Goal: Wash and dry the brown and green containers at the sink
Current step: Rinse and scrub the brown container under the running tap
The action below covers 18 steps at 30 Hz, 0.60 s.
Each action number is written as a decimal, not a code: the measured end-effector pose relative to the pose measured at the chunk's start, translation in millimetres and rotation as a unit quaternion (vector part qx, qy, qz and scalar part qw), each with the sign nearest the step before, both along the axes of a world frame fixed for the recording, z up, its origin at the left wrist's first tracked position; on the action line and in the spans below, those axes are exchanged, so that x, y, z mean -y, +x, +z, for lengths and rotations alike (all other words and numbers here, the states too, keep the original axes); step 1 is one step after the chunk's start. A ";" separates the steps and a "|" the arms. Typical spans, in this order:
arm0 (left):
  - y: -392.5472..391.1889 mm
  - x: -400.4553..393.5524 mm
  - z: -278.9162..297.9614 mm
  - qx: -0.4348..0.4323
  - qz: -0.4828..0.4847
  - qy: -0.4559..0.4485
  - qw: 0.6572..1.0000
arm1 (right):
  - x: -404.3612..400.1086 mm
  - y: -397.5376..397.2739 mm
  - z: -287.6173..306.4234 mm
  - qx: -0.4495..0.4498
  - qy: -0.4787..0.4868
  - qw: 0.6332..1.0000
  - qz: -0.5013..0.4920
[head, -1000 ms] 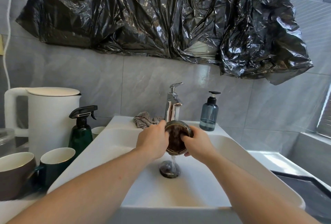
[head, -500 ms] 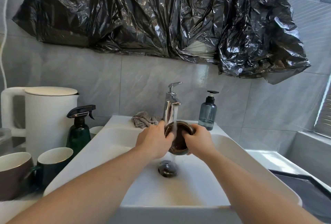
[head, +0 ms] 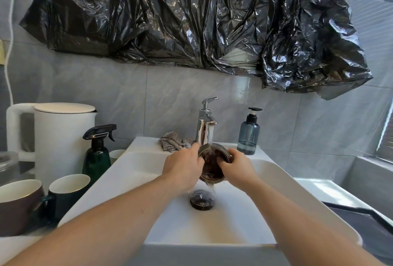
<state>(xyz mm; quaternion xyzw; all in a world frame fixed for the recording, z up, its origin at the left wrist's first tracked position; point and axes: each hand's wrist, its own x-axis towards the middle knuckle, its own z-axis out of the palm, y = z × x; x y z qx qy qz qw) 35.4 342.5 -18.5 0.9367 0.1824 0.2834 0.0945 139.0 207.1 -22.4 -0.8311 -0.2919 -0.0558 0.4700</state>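
Rinsing step: both hands — left hand (head: 182,166), right hand (head: 236,166) — clasp the brown container (head: 212,164) beneath the faucet (head: 205,125); next, probably tip it toward the drain (head: 201,199) below.

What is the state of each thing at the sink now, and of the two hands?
Faucet: running.
Brown container: under the stream, tilted, water spilling out.
Left hand: grips the container's side.
Right hand: grips the rim, fingers inside.
Drain stopper: wet, water landing on it.
Green mug: upright on the counter, untouched.
Brown mug: upright, untouched.
Cloth: crumpled behind the basin.
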 end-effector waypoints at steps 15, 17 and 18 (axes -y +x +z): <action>1.7 3.0 2.8 0.065 -0.020 -0.048 0.997 | -1.2 -2.4 3.9 0.027 0.024 0.999 -0.005; 0.7 4.3 3.7 0.048 -0.021 -0.072 0.996 | -1.0 -2.1 5.3 0.012 0.048 0.999 -0.014; 0.2 4.9 3.1 0.037 -0.023 -0.078 0.996 | -1.2 -2.6 5.9 0.008 0.057 0.998 -0.019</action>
